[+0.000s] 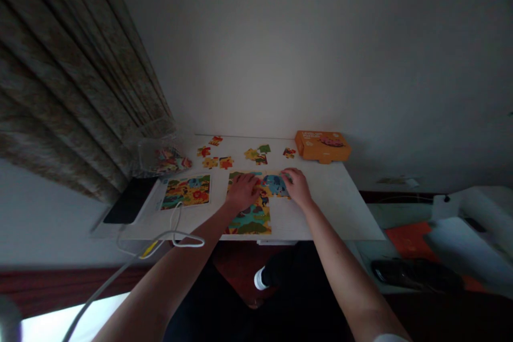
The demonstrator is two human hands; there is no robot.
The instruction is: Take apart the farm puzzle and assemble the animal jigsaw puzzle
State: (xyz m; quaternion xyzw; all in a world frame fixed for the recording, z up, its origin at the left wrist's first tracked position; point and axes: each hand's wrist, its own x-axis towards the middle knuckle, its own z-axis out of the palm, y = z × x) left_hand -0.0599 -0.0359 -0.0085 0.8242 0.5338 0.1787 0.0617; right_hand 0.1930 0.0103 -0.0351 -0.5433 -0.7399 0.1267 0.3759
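Observation:
A partly joined jigsaw puzzle (250, 224) with jungle animals lies at the front middle of the white table. My left hand (242, 192) rests on its upper part, palm down, fingers stretched out and slightly bent. At the puzzle's upper right, a section with a blue elephant (273, 184) extends to the right. My right hand (297, 187) has its thumb and fingers closed on the right edge of that section. The spots under both palms are hidden.
Loose puzzle pieces (226, 162) lie towards the back, with a green-and-yellow cluster (256, 155). A picture card (186, 191), a dark phone (131, 200), a clear plastic bag (158, 155) and a white cable (188, 245) are left. An orange box (323, 146) stands back right.

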